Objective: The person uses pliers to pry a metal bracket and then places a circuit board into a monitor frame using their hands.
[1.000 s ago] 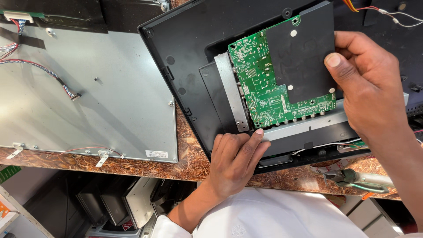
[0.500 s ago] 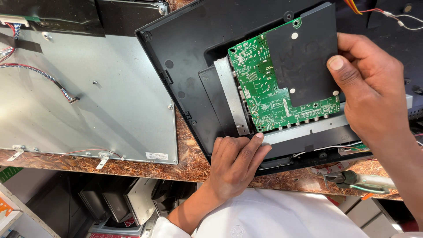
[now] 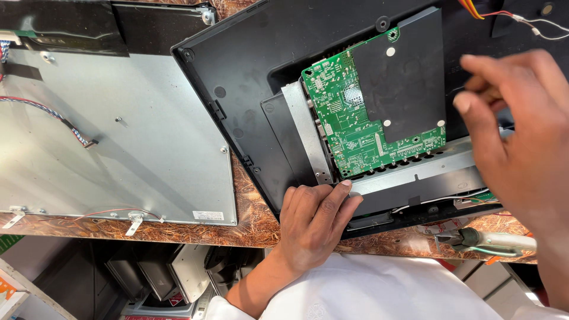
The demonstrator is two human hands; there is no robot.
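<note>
Brown marbled bench point(image 3: 255, 219). My left hand point(image 3: 314, 228) lies flat, pinning the rigid black plastic monitor shell point(image 3: 249, 89); my right hand point(image 3: 521, 154) hovers, loosely curled and empty. I judge the green circuit board point(image 3: 355, 118) fragile: take by its edges.

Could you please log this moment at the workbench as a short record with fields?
Surface: brown patterned table
Left hand: flat on the lower edge of the black back cover, fingertips at the metal bracket
Right hand: raised over the cover's right side, blurred, holding nothing visible
Board: green circuit board, partly under a black sheet
Beside: grey metal panel to the left
</note>
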